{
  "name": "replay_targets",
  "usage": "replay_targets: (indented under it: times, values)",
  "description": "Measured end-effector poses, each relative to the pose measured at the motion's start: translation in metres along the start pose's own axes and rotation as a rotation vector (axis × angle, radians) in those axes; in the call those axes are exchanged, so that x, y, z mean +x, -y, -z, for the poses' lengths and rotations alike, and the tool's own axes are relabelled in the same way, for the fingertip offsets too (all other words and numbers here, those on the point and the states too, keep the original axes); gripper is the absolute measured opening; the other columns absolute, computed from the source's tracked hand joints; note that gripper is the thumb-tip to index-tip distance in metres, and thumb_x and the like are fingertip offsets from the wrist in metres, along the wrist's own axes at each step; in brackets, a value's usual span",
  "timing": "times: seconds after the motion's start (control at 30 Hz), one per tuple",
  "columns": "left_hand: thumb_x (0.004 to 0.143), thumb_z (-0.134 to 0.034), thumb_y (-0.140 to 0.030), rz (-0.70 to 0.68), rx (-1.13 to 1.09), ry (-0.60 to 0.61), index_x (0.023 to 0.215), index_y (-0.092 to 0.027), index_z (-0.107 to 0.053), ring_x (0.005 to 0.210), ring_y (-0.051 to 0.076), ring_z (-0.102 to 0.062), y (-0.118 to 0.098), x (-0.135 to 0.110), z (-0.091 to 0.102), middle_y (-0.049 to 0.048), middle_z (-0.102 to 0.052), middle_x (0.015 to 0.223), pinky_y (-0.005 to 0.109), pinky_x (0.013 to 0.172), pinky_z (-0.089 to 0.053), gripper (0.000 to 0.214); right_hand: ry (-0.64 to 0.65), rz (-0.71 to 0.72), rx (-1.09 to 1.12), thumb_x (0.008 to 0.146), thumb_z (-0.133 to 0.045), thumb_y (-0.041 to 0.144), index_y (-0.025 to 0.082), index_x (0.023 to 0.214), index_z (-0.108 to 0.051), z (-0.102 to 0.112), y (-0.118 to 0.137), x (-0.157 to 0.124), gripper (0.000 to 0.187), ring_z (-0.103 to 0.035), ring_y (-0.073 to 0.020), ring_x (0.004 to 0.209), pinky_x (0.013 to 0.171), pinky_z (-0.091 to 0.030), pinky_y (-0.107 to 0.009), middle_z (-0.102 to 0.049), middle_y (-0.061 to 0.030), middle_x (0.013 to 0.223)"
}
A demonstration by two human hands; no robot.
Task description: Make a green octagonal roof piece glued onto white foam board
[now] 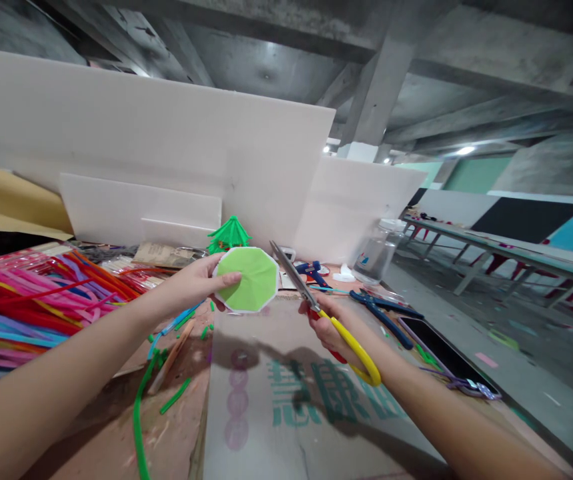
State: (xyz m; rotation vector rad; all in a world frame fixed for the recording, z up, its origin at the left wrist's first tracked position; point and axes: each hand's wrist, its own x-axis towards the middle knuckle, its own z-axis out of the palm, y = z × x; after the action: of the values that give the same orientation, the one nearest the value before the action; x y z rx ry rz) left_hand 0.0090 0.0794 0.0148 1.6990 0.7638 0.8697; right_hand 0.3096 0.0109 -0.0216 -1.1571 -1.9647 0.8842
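Note:
Between the thumb and fingers of my left hand (219, 280) is a light green paper octagon (253, 283) with a white edge, held up over the work surface. My right hand (329, 323) grips scissors (353, 350) with yellow and red handles. Their blades point up and away to the left, close to the octagon's right edge, and look nearly closed. Just behind the octagon stands a small green roof-shaped craft piece (231, 233). Below both hands lies a cardboard sheet (251, 453) with green printed characters.
Colourful pipe cleaners (41, 300) are heaped at the left. Blue pliers (386, 317), a phone (449, 353) and a clear plastic jar (379, 253) are at the right. A glue gun (315, 272) lies behind my right hand. White boards (166, 140) stand along the back.

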Motion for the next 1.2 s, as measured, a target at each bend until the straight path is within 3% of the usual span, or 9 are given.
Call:
replay_targets:
  times: [0.17, 0.37, 0.77, 1.2]
  values:
    - [0.084, -0.072, -0.049, -0.047, 0.010, -0.001, 0.123, -0.020, -0.061, 0.081, 0.019, -0.068, 0.004, 0.002, 0.007, 0.0044, -0.070, 0.097, 0.022, 0.055, -0.054, 0.050, 0.019, 0.092, -0.030, 0.083, -0.041, 0.084, 0.018, 0.112, -0.050, 0.000, 0.001, -0.001, 0.073, -0.032, -0.0099, 0.056, 0.048, -0.027, -0.024, -0.042, 0.0019, 0.077]
    - [0.084, -0.072, -0.048, -0.045, 0.012, 0.008, 0.124, -0.020, -0.061, 0.081, 0.019, -0.069, 0.005, 0.002, 0.007, 0.0047, -0.071, 0.098, 0.022, 0.056, -0.054, 0.050, -0.016, 0.061, -0.015, 0.075, -0.044, 0.090, 0.019, 0.110, -0.052, -0.008, 0.000, 0.001, 0.080, -0.031, -0.0106, 0.056, 0.050, -0.027, -0.025, -0.040, 0.0033, 0.074]
    - [0.086, -0.070, -0.048, -0.018, 0.064, 0.001, 0.127, -0.020, -0.060, 0.085, 0.021, -0.069, -0.005, -0.002, 0.000, 0.0065, -0.071, 0.100, 0.022, 0.054, -0.056, 0.051, 0.013, 0.038, 0.006, 0.076, -0.047, 0.088, 0.019, 0.108, -0.051, -0.006, 0.004, -0.001, 0.076, -0.036, -0.0125, 0.062, 0.051, -0.027, -0.024, -0.041, 0.0025, 0.076]
    - [0.084, -0.071, -0.049, 0.004, 0.049, 0.035, 0.124, -0.020, -0.060, 0.082, 0.022, -0.070, -0.004, -0.001, 0.003, 0.0064, -0.072, 0.096, 0.024, 0.054, -0.057, 0.050, -0.005, -0.048, 0.014, 0.070, -0.056, 0.087, 0.020, 0.101, -0.055, -0.007, 0.002, 0.000, 0.073, -0.029, -0.0080, 0.050, 0.043, -0.021, -0.023, -0.039, 0.0055, 0.069]
